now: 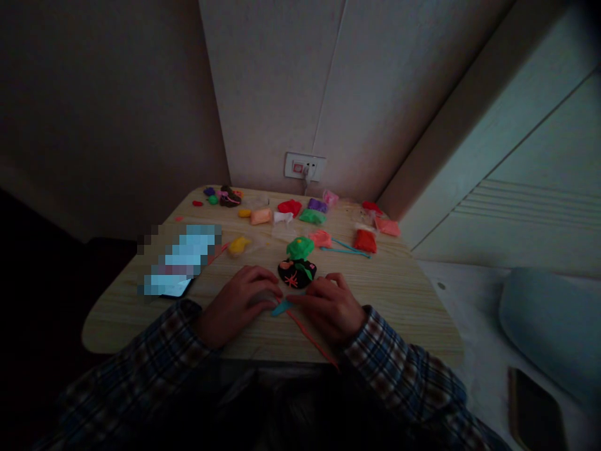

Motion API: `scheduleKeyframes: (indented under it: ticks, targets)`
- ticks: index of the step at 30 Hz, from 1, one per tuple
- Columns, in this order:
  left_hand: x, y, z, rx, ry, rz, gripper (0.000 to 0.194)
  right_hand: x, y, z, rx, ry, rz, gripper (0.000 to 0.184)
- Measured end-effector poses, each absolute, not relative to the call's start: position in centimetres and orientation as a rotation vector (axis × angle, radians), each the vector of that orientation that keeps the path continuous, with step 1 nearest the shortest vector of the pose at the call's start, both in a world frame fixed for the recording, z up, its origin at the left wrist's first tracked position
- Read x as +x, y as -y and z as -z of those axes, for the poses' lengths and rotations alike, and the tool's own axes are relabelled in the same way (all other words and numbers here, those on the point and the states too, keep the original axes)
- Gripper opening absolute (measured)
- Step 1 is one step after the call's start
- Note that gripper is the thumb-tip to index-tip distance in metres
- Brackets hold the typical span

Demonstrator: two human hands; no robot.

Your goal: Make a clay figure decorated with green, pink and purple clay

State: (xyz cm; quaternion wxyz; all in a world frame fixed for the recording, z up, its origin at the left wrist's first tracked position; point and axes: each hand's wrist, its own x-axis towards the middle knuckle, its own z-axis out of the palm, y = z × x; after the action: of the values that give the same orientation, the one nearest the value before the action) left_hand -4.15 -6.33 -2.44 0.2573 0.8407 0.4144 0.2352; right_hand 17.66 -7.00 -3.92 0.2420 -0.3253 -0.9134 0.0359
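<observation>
Clay, by the look of it, in soft bits on the worktop (pixel 399 307). First, left hand (pixel 239 300), bent, with thumb and fingers close to a small blue bit (pixel 282 307); grip pinching or just touching, no way to tell. Blue bit between both hands, just below the black piece (pixel 283 275). Already on the black piece: orange lines (pixel 292 280) and a green strip (pixel 306 271). Blue bit not on it; how much is left, hard to say. Then right hand (pixel 335 308), fingertip at the blue bit, grip partly hidden, so cannot tell if pressed together.

Now packs: peach stuff in a small clear pack (pixel 261 217), left of the middle; at the right, red stuff in a see-through bag (pixel 365 241).
</observation>
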Motion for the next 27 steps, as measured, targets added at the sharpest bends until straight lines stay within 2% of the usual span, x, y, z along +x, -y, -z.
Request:
scheduleKeyframes:
  ticks: [10, 18, 27]
  targets:
    - [-4.0, 6.3, 2.8, 2.301, -1.123, -0.639, 0.009, 17.0, 6.8, 3.6, -1.006, 2.497, -0.176, 0.011]
    - [-3.9, 6.5, 2.4, 2.271, -1.145, -0.662, 0.011, 17.8, 6.5, 4.1, -1.035, 2.468, -0.209, 0.012]
    - [-4.2, 6.5, 2.1, 2.235, -1.221, -0.738, 0.011, 18.7, 6.2, 4.0, -1.066, 2.304, -0.408, 0.015]
